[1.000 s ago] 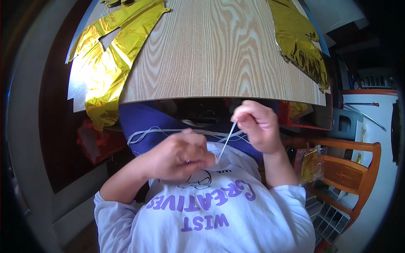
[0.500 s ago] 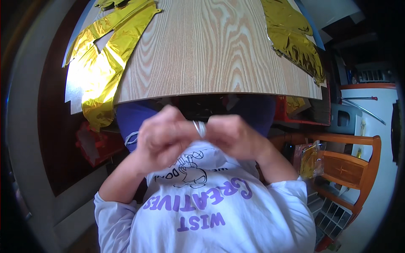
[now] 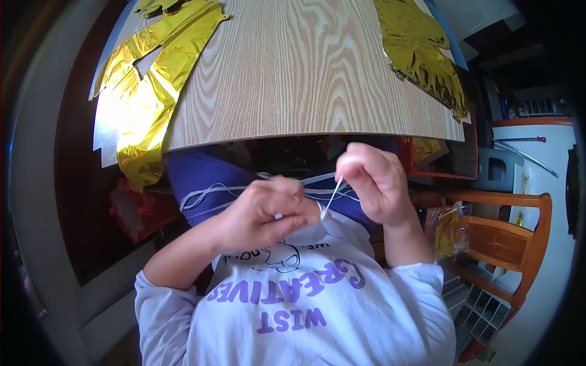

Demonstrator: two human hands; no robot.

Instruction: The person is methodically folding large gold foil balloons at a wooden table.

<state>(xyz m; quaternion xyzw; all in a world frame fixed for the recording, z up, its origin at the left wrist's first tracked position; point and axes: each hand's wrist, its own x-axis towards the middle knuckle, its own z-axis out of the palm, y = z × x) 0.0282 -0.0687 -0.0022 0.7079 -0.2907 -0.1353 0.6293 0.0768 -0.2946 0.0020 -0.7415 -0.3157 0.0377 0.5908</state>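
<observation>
A thin white ribbon [image 3: 331,199] stretches taut between my two hands, over my lap and just in front of the table edge. My left hand [image 3: 265,210] is closed, with the ribbon looped round the end of a finger that points right. A small white bit also shows between its fingers. My right hand [image 3: 375,183], raised a little farther off to the right, pinches the ribbon between thumb and fingers. More loose strands of white ribbon [image 3: 210,191] lie across my purple-clad legs.
Beyond my hands is a wood-grain table [image 3: 274,79]. Crumpled gold foil pieces [image 3: 160,85] hang over its left side, and more gold foil [image 3: 421,58] lies at the right. Right of me stand a wooden chair [image 3: 540,238], a clear packet [image 3: 448,229] and a grey stool [image 3: 493,172]. Red crates sit below the table.
My hands were close together, blurred, with ribbon round a finger between them. Now my right hand has moved up and right, drawing the ribbon out, and my left hand sits slightly lower.
</observation>
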